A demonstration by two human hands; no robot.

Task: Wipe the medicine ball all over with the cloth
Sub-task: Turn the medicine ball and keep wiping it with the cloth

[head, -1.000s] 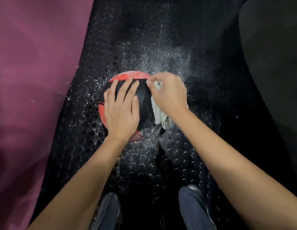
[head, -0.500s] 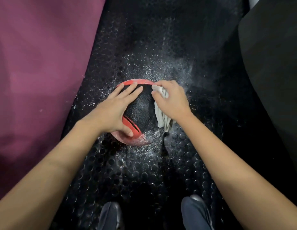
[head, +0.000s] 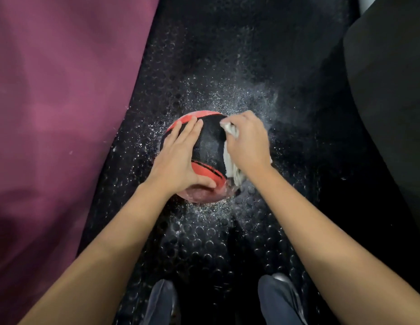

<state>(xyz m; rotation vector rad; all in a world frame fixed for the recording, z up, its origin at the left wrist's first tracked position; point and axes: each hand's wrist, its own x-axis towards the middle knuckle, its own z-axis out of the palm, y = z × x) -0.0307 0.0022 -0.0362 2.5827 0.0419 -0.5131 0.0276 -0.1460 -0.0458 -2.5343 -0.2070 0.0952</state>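
Medicine ball (head: 207, 146) between left fingers (head: 185, 130) and cloth (head: 231, 168).

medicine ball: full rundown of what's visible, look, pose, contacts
The medicine ball is round, with a black grainy-looking panel on top and red bands at its far rim and near side, split by dark seams. Its lower near face looks pale and smeared. It sits on the black studded floor mat, ringed by white specks. The left hand rests on its left side, fingers straight, thumb on the red band. The right hand presses a white cloth against its right side.
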